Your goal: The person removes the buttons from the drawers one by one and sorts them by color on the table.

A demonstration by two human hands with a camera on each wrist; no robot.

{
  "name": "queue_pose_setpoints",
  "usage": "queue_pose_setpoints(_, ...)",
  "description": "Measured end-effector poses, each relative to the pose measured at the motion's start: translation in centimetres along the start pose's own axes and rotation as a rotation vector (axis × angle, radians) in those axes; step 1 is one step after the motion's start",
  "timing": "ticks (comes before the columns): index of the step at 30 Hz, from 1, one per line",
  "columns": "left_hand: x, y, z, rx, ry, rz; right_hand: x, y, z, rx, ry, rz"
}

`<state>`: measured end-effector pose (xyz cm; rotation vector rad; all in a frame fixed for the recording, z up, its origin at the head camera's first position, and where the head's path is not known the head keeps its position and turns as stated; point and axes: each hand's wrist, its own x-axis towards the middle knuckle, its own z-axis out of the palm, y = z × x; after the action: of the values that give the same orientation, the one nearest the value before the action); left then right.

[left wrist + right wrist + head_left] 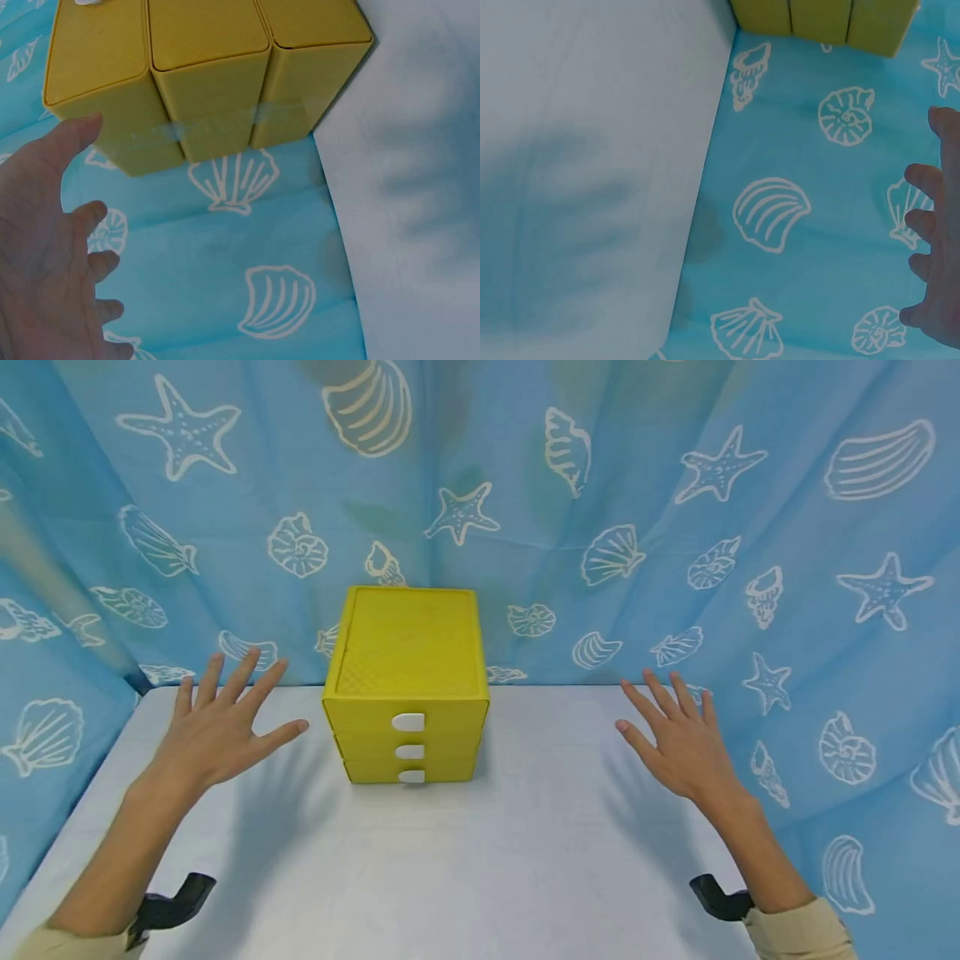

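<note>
Yellow three-drawer box (407, 685) sat at the tabletop's (480, 860) back edge; left hand (217, 727) and right hand (678, 739) hovered either side, fingers spread, holding nothing.

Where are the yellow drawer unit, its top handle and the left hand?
drawer unit (408, 652), head view, middle of its top panel
top handle (408, 722), head view, centre of the white tab
left hand (213, 731), head view, back of the hand

Matt yellow plastic drawer box (406, 681) — smooth white table (525, 860), thin printed cloth backdrop (675, 527).
</note>
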<state>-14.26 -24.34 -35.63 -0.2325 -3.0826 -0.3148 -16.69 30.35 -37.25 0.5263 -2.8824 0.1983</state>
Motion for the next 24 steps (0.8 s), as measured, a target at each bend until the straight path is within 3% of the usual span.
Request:
queue_pose_setpoints(5,-0.5,-0.1,-0.4,-0.044,0.024,0.030,0.5,-0.8,-0.1,0.041,0.031,-0.020)
queue_pose_setpoints(9,-0.4,0.2,-1.2,-0.116,0.045,0.066,0.7,-1.9,-0.2,0.192,0.088,0.001)
queue_pose_setpoints(17,1.3,1.2,-2.8,-0.204,-0.043,0.046,1.2,-4.6,-0.1,0.501,0.259,0.022)
queue_pose_setpoints(24,3.3,2.8,-3.2,-0.179,-0.081,0.075,1.4,-7.4,-0.3,0.707,0.241,0.040)
